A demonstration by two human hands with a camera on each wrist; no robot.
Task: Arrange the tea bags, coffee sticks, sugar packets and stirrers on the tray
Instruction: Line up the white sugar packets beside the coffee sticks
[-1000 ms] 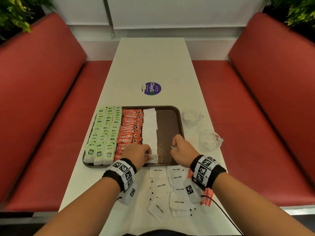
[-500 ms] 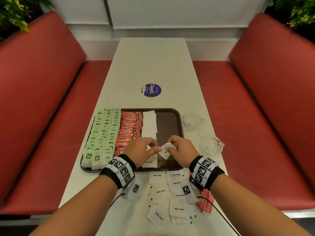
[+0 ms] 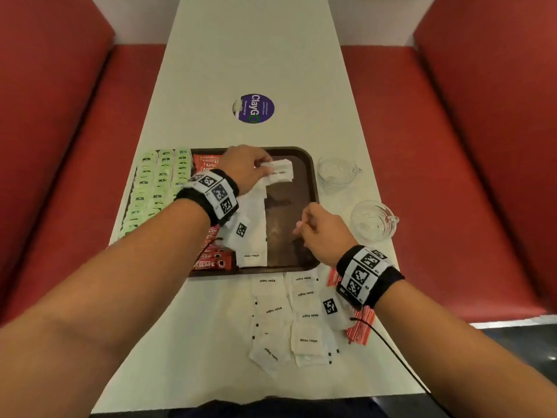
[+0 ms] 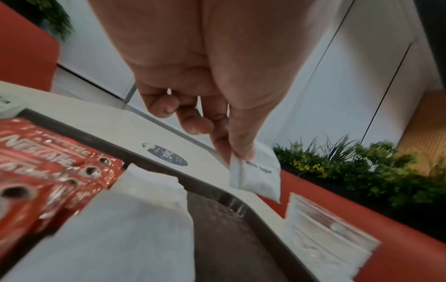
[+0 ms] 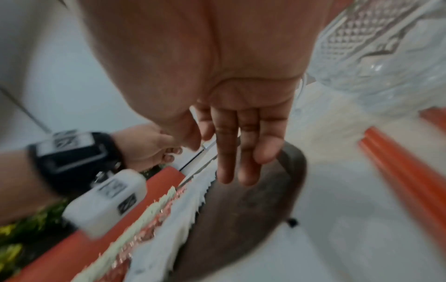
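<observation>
My left hand (image 3: 262, 165) reaches over the far end of the brown tray (image 3: 313, 182). Its thumb and finger pinch a white sugar packet (image 3: 280, 171) by one corner, and the packet (image 4: 258, 177) hangs just above the tray's far rim. On the tray lie rows of green tea bags (image 3: 156, 182), red coffee sticks (image 3: 211, 262) and a column of sugar packets (image 3: 253, 236). My right hand (image 3: 301, 227) hovers over the tray's bare right strip, its fingers (image 5: 226, 162) loose and holding nothing. Loose sugar packets (image 3: 301, 321) and red stirrers (image 3: 358, 330) lie on the table near me.
Two glass cups (image 3: 337, 173) (image 3: 372, 221) stand on the table right of the tray. A round purple sticker (image 3: 253, 108) sits beyond the tray. Red bench seats run along both sides of the white table (image 3: 256, 55).
Both hands held the packet together over the near end of the tray. Now the left hand alone has carried it to the far end, and the right hand has let go.
</observation>
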